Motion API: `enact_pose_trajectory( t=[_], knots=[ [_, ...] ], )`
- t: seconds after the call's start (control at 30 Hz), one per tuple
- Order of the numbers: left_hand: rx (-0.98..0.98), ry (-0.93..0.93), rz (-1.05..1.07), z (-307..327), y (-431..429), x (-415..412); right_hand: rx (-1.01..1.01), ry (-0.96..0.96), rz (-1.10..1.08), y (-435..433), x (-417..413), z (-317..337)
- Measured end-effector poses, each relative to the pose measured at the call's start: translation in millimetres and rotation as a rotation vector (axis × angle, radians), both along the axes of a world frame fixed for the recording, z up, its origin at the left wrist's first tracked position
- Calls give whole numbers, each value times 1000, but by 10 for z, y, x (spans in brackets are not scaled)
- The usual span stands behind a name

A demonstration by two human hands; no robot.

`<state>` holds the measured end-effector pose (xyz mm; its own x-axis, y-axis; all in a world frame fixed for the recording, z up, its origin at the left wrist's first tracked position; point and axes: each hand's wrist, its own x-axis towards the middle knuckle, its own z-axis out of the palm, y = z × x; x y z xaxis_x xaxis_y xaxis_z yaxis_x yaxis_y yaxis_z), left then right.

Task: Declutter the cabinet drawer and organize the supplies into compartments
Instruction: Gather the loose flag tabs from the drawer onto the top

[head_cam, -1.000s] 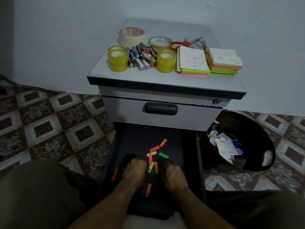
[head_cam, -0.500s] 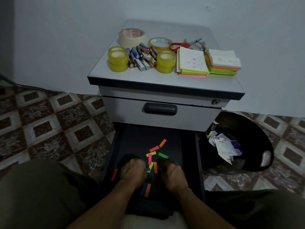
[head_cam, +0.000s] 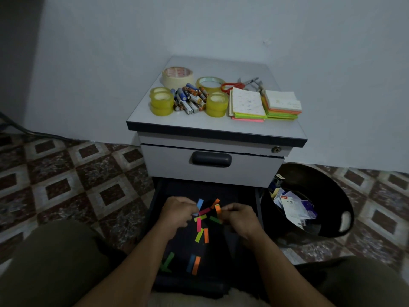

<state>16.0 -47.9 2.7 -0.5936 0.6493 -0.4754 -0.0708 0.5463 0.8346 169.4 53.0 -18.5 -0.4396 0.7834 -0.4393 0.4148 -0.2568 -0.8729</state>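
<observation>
Over the dark open metal drawer (head_cam: 181, 191), left grip (head_cam: 177, 212) pinched a blue paper tab (head_cam: 199, 203), right grip (head_cam: 240, 218) an orange paper tab (head_cam: 218, 208); likely best stacked flat.

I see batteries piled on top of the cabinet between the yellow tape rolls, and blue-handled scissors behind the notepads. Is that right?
Not quite. The head view shows the scissors have red handles, not blue. The rest holds: the batteries lie on the cabinet top between the yellow tape rolls, the scissors behind the notepads.
</observation>
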Motion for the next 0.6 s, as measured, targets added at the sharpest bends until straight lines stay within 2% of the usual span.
enact_pose_trajectory(
  t=[0.27,0.4,0.6],
  knots=[
    [150,84,-107,705,-81,209,188,51,91,-60,147,747],
    [244,129,-89,1084,-36,269,336,29,101,-8,291,1250],
    [368,155,-2,1611,311,295,434,114,-75,317,283,1961]
  ],
)
